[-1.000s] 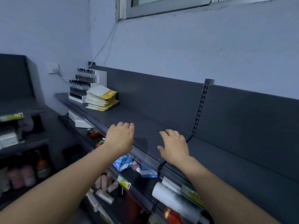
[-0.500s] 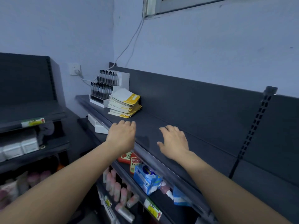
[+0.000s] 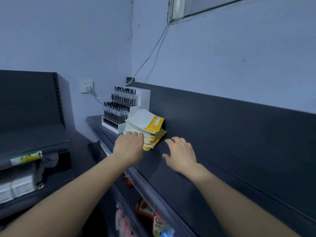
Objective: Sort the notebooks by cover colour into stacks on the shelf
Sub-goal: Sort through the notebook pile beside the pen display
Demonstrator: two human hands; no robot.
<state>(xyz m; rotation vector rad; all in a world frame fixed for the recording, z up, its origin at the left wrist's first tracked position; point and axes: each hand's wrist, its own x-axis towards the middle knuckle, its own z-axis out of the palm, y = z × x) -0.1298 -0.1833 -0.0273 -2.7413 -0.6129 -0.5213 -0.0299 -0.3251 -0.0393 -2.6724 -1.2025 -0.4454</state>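
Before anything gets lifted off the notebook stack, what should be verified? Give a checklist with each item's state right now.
1. Left hand at the stack: ok, it touches the near corner.
2. Left hand's grip: cannot tell, the fingertips are hidden.
3. Right hand free: ok, open, apart from the stack, over the shelf.
4. Edges of the stack squared: not ok, they are fanned and uneven.
5. Bare shelf for new stacks: ok, to the right of the stack.
6. Pen rack apart from the stack: cannot tell, it stands close beside it.
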